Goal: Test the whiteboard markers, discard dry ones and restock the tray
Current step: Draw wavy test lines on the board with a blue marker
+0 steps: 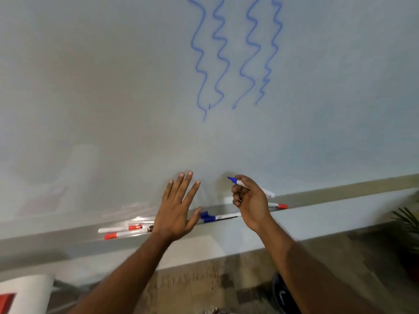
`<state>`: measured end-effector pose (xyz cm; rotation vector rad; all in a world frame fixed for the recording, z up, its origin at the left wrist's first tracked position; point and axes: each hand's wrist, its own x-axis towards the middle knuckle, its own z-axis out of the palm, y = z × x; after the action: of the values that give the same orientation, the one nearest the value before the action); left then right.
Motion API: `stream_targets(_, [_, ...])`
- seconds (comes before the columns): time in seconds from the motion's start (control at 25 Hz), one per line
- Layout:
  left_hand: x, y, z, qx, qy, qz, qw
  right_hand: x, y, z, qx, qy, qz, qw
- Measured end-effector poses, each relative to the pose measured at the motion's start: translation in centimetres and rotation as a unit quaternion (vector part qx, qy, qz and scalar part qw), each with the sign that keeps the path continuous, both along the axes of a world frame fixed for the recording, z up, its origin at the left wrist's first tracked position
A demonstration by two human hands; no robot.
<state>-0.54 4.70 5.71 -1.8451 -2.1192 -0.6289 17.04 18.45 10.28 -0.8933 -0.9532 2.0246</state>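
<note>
Head camera first, reading from the left: I see a white object with a red patch (13,298) low in the corner, too cut off for me to name. Above it the whiteboard (90,87) fills most of the view, and its tray (68,232) runs along the bottom edge. Two red-capped markers (122,234) lie side by side in the tray, just left of the left hand (176,209). That hand is spread flat, fingers straight and apart, holding nothing, raised in front of the board's lower edge. Just right of its thumb, blue-capped markers (209,219) lie in the tray. Four blue squiggles (221,53) run down the board above. The right hand (249,202) has its fingers curled around an uncapped blue marker (238,182), tip pointing up and left, close to the board; I cannot tell whether it touches. Another red-capped marker (280,206) lies in the tray just beyond that hand. A green plant (408,223) shows at the far right edge.
</note>
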Motion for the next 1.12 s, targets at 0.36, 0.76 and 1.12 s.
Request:
stream_targets(0.36, [0.8,1.7,-6.0,-0.183,-0.141,0.043,0.972,1.6,-1.4,-7.6,-0.059,-0.132,0.024,0.989])
stream_targets(0.76, [1.3,5.8,-8.0,-0.28,-0.202,0.094,0.934,2.3,0.0,-9.4,-0.041,-0.172,0.041,0.983])
stream_targets(1.12, [0.4,6.7,-9.1,-0.277,-0.22,0.111,0.929,2.1,1.6,-9.9,0.034,-0.221,0.072,0.972])
